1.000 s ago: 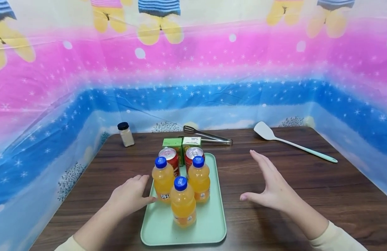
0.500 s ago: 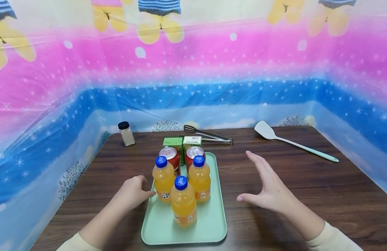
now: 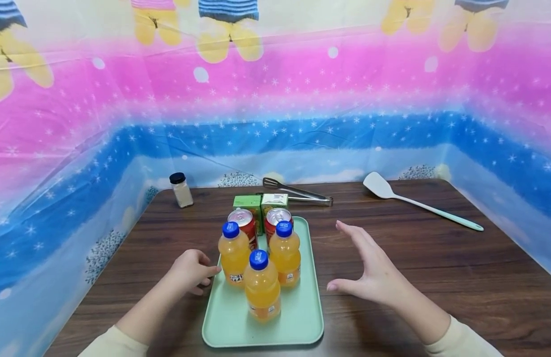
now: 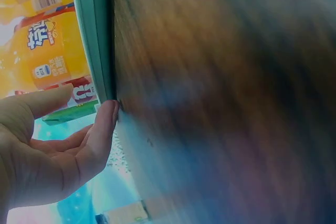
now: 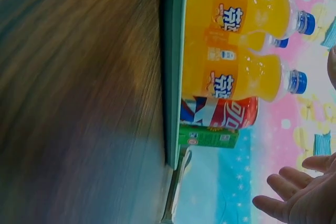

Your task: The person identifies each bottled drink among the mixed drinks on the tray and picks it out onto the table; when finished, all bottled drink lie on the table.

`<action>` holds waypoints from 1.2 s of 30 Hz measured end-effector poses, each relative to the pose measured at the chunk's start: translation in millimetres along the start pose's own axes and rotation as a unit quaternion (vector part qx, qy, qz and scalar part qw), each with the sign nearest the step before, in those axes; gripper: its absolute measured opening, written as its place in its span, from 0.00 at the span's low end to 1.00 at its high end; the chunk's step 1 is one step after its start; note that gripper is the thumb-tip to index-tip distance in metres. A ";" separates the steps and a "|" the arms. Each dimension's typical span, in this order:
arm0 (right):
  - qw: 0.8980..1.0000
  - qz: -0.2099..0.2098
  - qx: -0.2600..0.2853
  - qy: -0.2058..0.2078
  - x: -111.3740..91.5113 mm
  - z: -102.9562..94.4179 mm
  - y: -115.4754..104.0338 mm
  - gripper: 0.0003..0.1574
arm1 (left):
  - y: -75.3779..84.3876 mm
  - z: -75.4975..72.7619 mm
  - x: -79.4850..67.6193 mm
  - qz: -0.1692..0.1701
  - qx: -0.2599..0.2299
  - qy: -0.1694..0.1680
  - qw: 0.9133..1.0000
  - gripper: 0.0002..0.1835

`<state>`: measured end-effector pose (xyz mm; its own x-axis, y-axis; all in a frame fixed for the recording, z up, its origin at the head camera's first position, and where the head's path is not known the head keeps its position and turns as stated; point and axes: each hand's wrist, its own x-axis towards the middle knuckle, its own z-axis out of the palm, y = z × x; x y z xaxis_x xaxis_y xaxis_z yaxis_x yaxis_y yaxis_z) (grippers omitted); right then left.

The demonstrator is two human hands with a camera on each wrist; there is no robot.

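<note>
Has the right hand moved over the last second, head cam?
Yes. Judged against the white spatula, the right hand has shifted left, narrowing its gap to the green tray.

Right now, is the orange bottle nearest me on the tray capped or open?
Capped: the nearest bottle has a blue cap on top in the head view.

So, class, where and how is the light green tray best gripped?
Take the light green tray by its long side rims, beside the orange-drink bottles: left hand from the left, right hand from the right. It lies flat with a raised edge, and the bottles and red cans crowd its middle and far end, so gripping there should help balance it.
</note>
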<state>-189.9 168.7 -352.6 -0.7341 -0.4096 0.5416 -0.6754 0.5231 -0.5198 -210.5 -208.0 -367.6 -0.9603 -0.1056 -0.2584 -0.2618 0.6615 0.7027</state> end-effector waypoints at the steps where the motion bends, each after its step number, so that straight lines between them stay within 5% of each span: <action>1: 1.000 -0.001 0.005 -0.002 0.7 0.6 -1.4 0.66 | -0.2 0.3 0.7 -0.004 -0.011 -0.001 1.000 0.22; 21: 0.993 -0.020 0.113 -0.011 11.0 16.1 -16.0 0.47 | -10.5 5.7 9.6 -0.033 -0.121 -0.035 0.992 0.16; 36: 0.988 -0.030 0.148 -0.025 18.1 31.1 -31.2 0.42 | -13.0 12.3 13.5 -0.049 -0.126 -0.025 0.990 0.13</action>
<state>-184.3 121.8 -347.1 -0.6898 -0.4729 0.5483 -0.7035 0.2586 -0.6620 -218.9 -208.9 -388.4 -0.9245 -0.1183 -0.3622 -0.3757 0.4424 0.8143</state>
